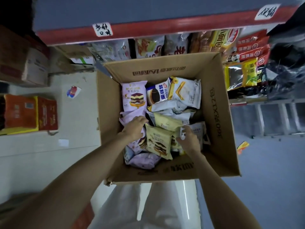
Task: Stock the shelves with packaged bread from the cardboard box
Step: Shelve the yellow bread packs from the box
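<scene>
An open cardboard box (212, 100) stands on the floor in front of the shelves, filled with several packaged breads. Purple cake-picture packs (134, 96) lie on its left side and white packs (186, 91) at the back. Two yellow packs (159, 143) lie in the middle, between my hands. My left hand (134, 128) reaches in from the left, fingers curled at the left edge of the front yellow pack and above a purple pack. My right hand (189, 140) curls round that pack's right edge, with a small white bit by its fingers.
A red-edged shelf (148, 28) with handwritten labels runs across the top, and below it stand rows of bread bags (149, 47). More bagged goods (247, 63) fill the shelves at right. Cardboard cartons (31, 111) sit on the floor at left, near scraps of paper.
</scene>
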### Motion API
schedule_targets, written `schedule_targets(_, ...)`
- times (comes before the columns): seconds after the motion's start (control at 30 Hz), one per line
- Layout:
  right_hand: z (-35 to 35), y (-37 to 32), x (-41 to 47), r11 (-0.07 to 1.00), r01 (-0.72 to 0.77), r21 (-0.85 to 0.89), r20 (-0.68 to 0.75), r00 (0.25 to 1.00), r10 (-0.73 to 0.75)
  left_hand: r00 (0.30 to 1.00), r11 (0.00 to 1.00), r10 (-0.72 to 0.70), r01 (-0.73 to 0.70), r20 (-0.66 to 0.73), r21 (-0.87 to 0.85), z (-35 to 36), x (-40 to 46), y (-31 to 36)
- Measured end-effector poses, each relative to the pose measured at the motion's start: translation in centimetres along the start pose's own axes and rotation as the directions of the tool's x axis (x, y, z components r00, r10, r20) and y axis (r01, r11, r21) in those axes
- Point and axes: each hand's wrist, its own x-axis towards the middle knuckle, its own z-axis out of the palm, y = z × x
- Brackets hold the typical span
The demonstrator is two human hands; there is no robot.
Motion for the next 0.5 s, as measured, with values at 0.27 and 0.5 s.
schedule_targets(0.27,1.1,-0.6,2.9,0.996,-0.012,0.085,0.053,0.999,0.008,0.996,0.908,0.044,-0.070,0.072,0.412,3.6,4.3,1.4)
schedule_targets(0.5,0.6,-0.7,1.9,0.973,0.032,0.231,-0.035,0.999,-0.024,0.987,0.974,0.151,-0.159,0.061,0.160,3.3,1.6,0.4)
